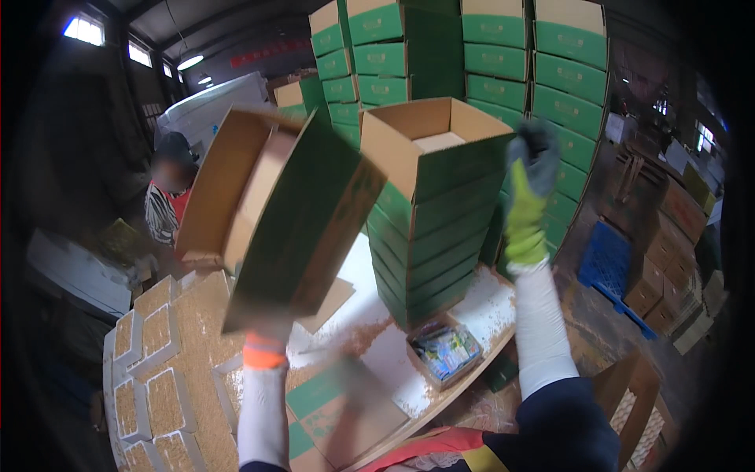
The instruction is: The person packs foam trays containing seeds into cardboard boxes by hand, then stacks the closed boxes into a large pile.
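Note:
A green and brown cardboard box (295, 230), open at the top and tilted, is up on the left. My left hand (268, 330), with an orange-cuffed glove, is at its lower end; the fingers are blurred and partly hidden by it. My right hand (534, 156), in a grey and yellow-green glove, is raised beside the top corner of a stack of green boxes (454, 218); its fingers look curled, and whether they touch the box cannot be told. The topmost box in the stack is open. A small carton (445, 351) of colourful packets sits at the foot of the stack.
White trays (171, 401) filled with brown granules cover the table's left side. A flattened green and brown carton (348, 407) lies near the front edge. Tall stacks of green boxes (569, 76) stand behind. A person (168, 189) is at the left; a blue pallet (604, 265) lies right.

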### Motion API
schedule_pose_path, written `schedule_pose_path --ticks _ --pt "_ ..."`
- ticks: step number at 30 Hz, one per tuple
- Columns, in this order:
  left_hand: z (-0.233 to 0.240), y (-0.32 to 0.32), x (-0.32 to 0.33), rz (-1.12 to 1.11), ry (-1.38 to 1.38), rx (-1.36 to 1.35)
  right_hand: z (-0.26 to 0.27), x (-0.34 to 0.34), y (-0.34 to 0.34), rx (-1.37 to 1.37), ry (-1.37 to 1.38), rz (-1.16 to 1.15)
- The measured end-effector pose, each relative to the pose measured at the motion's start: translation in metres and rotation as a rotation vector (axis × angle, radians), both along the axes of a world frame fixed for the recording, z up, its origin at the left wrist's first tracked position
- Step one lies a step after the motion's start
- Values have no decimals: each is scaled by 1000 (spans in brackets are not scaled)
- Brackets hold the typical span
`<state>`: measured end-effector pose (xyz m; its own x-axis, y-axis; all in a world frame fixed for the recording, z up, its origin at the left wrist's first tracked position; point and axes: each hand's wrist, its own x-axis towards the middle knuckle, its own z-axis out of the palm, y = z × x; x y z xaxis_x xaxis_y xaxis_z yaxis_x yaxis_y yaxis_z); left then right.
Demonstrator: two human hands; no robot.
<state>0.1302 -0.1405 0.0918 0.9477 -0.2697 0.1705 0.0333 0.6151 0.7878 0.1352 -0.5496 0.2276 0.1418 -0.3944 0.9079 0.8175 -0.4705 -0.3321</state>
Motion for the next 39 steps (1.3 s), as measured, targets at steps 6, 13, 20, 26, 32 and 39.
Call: schedule_pose_path --ticks 6,13,20,26,32,39 --pt "144 -174 122 -172 -530 351 -91 179 -246 126 482 247" --pt "205 -230 125 -206 107 164 -100 215 -281 25 348 280" --pt "182 -218 142 13 192 186 -85 149 -128 108 430 -35" --pt "172 -217 149 40 198 189 -65 110 -110 34 628 -547" --pt "162 -216 162 23 205 203 -70 153 -160 227 225 66" --pt "46 -70 92 178 95 583 -94 42 -79 106 311 -130"
